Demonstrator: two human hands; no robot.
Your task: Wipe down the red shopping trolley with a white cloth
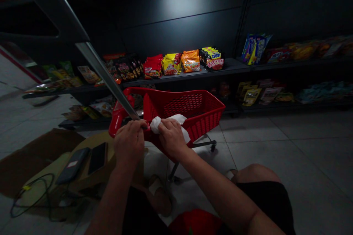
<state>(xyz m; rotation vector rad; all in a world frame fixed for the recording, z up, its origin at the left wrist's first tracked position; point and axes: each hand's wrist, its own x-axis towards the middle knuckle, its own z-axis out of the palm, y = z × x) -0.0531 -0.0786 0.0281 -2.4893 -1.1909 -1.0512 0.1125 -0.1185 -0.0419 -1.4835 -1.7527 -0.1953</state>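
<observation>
A small red shopping cart (206, 129) stands in front of me, its handle (115, 122) to the left. My left hand (130, 136) is closed around the cart's near edge beside the handle, where the foot of a slanting silver bar (110, 80) comes down. Just right of it, my right hand (171, 134) presses a crumpled white cloth (156, 125) to the near rim. The cloth sticks out on both sides of the fingers, and part of it hangs over the basket's side. My fingertips are partly hidden by the hands.
Behind the cart runs a dark shelf (176, 76) with noodle packets (190, 61) and snack bags (256, 49). At lower left, a cardboard box (114, 158) carries a phone (97, 158), a dark power bank (73, 165) and a cable (48, 191). My knees are close below.
</observation>
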